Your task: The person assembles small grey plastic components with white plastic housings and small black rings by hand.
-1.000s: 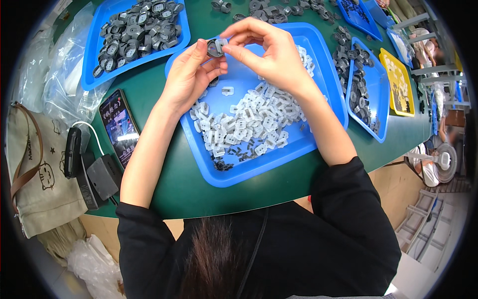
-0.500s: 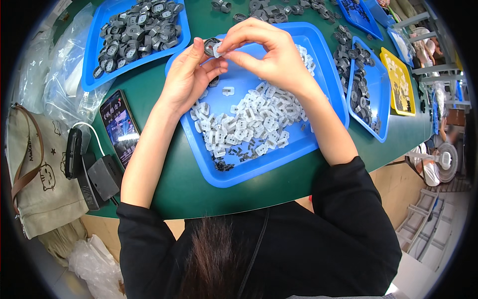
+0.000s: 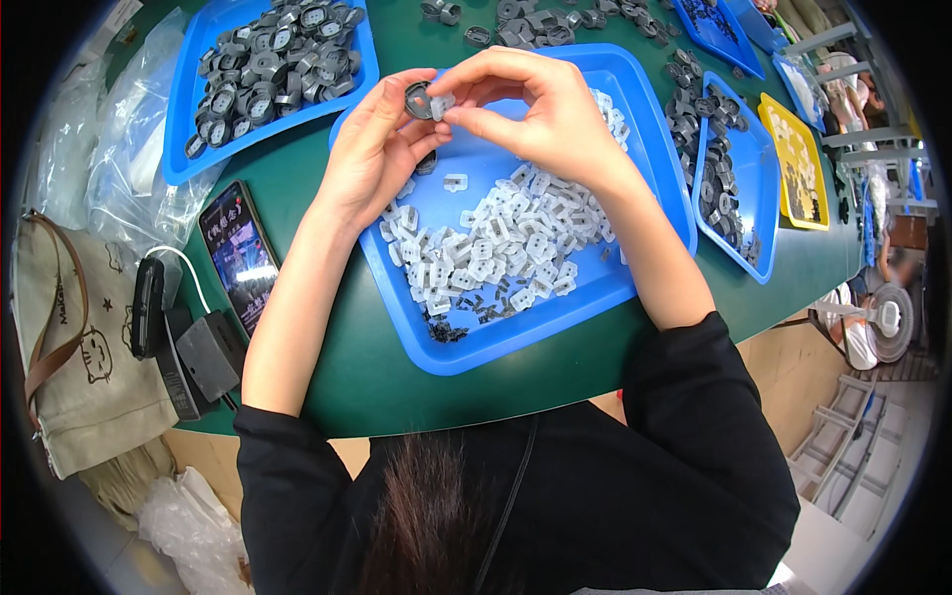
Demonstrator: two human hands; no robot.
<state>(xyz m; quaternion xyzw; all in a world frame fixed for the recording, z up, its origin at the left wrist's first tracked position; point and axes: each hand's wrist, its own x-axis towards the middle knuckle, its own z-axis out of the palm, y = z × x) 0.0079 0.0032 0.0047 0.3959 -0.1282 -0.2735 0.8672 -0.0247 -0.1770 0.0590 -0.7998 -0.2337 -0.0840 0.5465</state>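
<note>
Above the far left part of a blue tray, my left hand is closed on a round dark grey plastic housing, its hollow side showing. My right hand pinches a small translucent white plastic piece between thumb and fingertips, right at the housing's edge. Whether the two parts touch, I cannot tell. Below the hands, a heap of similar white pieces lies in the tray. Tiny black parts are gathered in its near left corner. Another dark housing sits partly hidden beneath my left fingers.
A second blue tray at the far left is piled with grey housings. More loose housings lie along the far side. To the right stand another blue tray and a yellow tray. A lit phone lies by my left forearm.
My right hand has drawn the white piece slightly away from the middle of the housing, so more of the housing's inside shows. My left thumb has shifted behind the housing's edge.
</note>
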